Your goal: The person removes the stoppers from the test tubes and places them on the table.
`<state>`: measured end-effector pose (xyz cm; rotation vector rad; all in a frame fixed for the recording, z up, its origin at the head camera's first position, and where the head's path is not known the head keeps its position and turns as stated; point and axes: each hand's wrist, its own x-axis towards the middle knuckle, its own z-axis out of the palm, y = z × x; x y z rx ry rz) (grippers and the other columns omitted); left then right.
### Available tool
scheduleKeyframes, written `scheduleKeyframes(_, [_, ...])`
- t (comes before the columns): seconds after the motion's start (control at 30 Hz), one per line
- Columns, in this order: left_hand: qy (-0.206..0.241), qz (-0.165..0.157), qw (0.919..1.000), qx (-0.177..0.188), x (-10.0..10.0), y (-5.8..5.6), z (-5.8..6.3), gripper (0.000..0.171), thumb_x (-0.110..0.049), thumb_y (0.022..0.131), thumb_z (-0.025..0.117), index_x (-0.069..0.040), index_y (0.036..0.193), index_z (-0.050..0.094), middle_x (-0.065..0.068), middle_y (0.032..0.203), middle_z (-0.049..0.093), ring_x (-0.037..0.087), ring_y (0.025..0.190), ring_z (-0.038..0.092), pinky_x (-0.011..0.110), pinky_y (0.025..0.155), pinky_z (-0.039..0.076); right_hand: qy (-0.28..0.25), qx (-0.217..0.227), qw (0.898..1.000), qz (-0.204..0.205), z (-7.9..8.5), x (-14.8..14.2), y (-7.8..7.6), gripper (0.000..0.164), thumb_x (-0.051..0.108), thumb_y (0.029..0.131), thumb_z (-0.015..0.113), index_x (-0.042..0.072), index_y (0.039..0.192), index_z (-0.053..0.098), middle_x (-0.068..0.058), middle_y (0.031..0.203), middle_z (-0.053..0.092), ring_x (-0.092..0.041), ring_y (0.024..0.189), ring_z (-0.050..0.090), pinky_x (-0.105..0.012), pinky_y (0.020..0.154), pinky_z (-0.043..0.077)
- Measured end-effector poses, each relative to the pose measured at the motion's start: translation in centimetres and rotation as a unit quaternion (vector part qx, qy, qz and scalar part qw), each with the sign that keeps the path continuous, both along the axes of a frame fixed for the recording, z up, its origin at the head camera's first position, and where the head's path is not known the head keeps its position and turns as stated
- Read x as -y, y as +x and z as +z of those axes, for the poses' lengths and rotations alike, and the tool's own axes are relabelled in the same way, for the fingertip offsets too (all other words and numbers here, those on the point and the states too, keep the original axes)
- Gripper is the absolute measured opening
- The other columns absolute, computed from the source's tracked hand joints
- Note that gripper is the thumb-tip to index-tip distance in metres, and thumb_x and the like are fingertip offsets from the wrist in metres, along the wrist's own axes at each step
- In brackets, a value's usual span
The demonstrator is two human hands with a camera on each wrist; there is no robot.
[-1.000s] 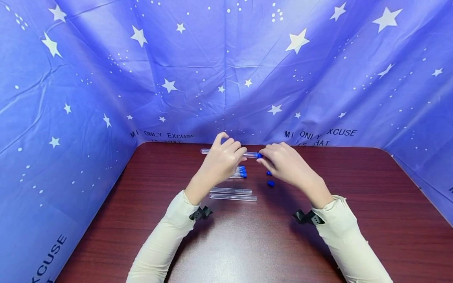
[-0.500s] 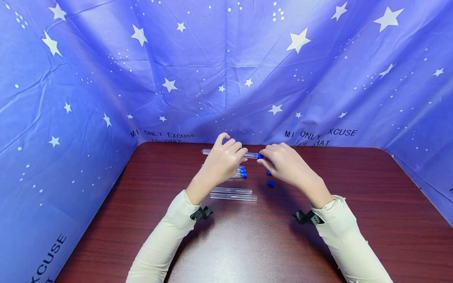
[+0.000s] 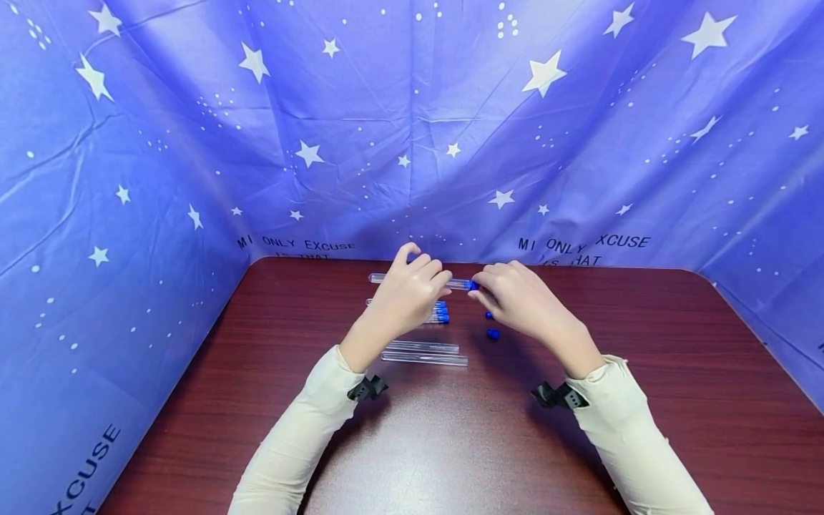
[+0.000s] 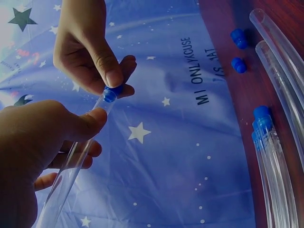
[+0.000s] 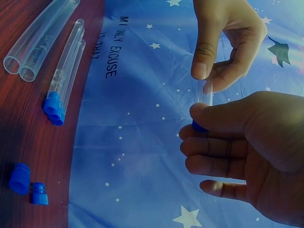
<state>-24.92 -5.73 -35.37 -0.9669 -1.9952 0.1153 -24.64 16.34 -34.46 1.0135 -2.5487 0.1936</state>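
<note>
Between the thumb and fingers of my left hand is a clear test tube, held roughly level above the far part of the table. My right hand pinches a blue stopper at the tube's right end. In the left wrist view the stopper's lower part sits in the tube mouth; how deep is hard to tell. Several test tubes with blue stoppers lie side by side, partly hidden behind my left hand in the head view. Nearer lie two unstoppered tubes. Two loose blue stoppers rest below my right hand.
The dark red wooden table reaches back to a blue star-printed curtain, which also hangs along both sides. A black wrist camera sits at the left cuff, and another wrist camera at the right cuff.
My left hand and the test tube have shifted very slightly right, toward my right hand. Both grips stay the same, and the things on the table have not moved.
</note>
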Motion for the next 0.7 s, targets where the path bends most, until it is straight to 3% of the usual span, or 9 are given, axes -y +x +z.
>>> scheduleKeyframes(0.23, [0.005,-0.004,0.9999,-0.008,0.00,0.00,0.07,0.013,-0.025,0.087,0.079,-0.014,0.086,0.073,-0.002,0.078,0.067,0.017,0.076,0.061,0.040,0.097,0.046,-0.002,0.000,1.000,0.001,0.00,0.01,-0.08,0.013,0.016,0.093,0.073,0.004,0.092,0.073,-0.003,0.073,0.062,-0.021,0.067,0.057,-0.043,0.072,0.049])
scheduleKeyframes(0.7, [-0.001,0.000,1.0000,0.001,0.06,0.06,0.10,0.016,-0.026,0.094,0.072,-0.013,0.083,0.072,-0.002,0.076,0.067,0.017,0.073,0.062,0.041,0.097,0.046,-0.003,-0.015,1.000,0.008,0.10,-0.08,0.04,0.014,0.017,0.093,0.073,0.003,0.094,0.073,-0.004,0.075,0.064,-0.022,0.069,0.059,-0.043,0.075,0.050])
